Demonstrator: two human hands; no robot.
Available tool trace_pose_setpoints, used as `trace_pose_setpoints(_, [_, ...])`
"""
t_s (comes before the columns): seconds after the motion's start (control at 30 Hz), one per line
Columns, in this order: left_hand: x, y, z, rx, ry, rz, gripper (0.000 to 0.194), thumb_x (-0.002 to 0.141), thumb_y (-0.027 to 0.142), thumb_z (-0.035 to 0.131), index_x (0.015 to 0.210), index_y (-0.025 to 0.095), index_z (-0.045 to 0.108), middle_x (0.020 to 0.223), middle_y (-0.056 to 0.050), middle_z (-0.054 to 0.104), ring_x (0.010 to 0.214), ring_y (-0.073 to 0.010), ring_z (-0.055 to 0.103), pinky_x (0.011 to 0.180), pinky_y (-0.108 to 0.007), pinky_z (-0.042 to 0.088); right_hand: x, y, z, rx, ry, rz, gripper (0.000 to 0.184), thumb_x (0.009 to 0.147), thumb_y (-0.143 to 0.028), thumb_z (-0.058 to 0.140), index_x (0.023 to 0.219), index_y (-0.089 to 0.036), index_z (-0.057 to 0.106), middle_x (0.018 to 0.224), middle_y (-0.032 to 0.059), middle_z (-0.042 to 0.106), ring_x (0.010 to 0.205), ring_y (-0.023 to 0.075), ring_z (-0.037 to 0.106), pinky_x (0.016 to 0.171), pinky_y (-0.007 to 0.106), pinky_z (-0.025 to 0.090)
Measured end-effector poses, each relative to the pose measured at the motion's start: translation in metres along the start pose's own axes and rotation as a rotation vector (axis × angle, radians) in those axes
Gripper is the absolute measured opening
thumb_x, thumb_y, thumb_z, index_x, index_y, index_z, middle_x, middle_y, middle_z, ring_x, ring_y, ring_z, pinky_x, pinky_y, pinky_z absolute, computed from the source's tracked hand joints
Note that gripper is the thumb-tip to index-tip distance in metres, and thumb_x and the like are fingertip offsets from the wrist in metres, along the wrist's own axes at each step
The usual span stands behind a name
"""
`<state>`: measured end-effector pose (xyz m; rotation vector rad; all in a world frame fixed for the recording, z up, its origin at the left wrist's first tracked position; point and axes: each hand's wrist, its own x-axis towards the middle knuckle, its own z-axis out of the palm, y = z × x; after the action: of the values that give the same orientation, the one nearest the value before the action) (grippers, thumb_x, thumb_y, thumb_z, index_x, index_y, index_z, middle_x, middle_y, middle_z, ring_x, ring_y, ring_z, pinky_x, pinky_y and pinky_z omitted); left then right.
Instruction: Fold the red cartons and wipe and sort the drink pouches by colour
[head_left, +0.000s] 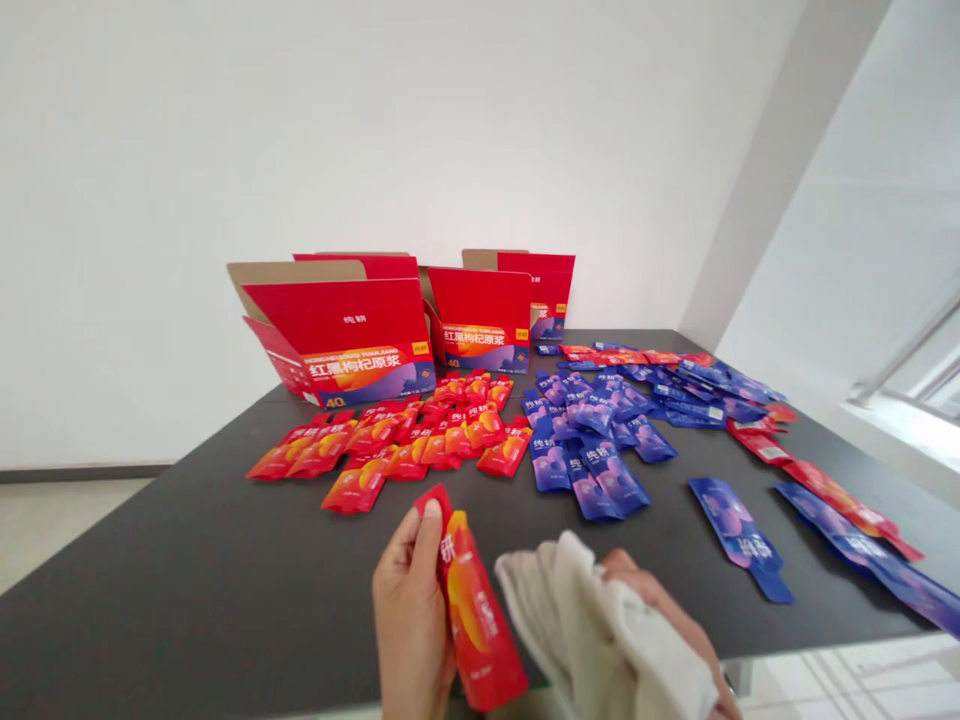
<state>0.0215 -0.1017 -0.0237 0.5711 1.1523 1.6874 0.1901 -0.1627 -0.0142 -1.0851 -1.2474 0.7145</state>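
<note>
My left hand [409, 610] grips a red sachet [476, 610] by its left edge, holding it upright over the near edge of the dark table [187, 560]. My right hand [660, 620] is closed on a crumpled white cloth [592, 630] just right of the sachet, the cloth touching or nearly touching it. Several more red sachets [405, 445] lie in a loose pile in the middle of the table. To their right is a pile of blue sachets [592, 440].
Three open red cartons [352, 335] stand at the table's far edge. A mixed heap of blue and red sachets [697, 385] runs along the right side, with single blue ones [739, 535] nearer me. A white wall is behind and a window sill to the right.
</note>
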Motion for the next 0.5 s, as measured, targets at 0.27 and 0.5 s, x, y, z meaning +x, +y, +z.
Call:
trace_pose_setpoints(0.27, [0.018, -0.033, -0.038, 0.689, -0.098, 0.203, 0.021, 0.069, 0.04, 0.069, 0.067, 0.02, 0.065, 0.055, 0.002, 0.063, 0.059, -0.0208, 0.06, 0.054, -0.026, 0.044, -0.001, 0.03, 0.043, -0.347, -0.144, -0.064, 0.056, 0.063, -0.004, 0.049, 0.112, -0.025, 0.065, 0.099, 0.0039, 0.061, 0.09, 0.0206, 0.061, 0.079, 0.029, 0.049])
trace_pose_setpoints(0.5, [0.015, -0.034, -0.055, 0.731, -0.128, 0.185, 0.024, 0.067, 0.041, 0.064, 0.078, 0.02, 0.065, 0.07, -0.003, 0.07, 0.066, -0.0244, 0.063, 0.061, -0.03, 0.047, -0.006, 0.05, 0.075, -0.675, -0.244, -0.052, 0.061, 0.059, 0.0, 0.054, 0.113, -0.028, 0.062, 0.11, 0.0079, 0.058, 0.1, 0.0307, 0.055, 0.085, 0.046, 0.048])
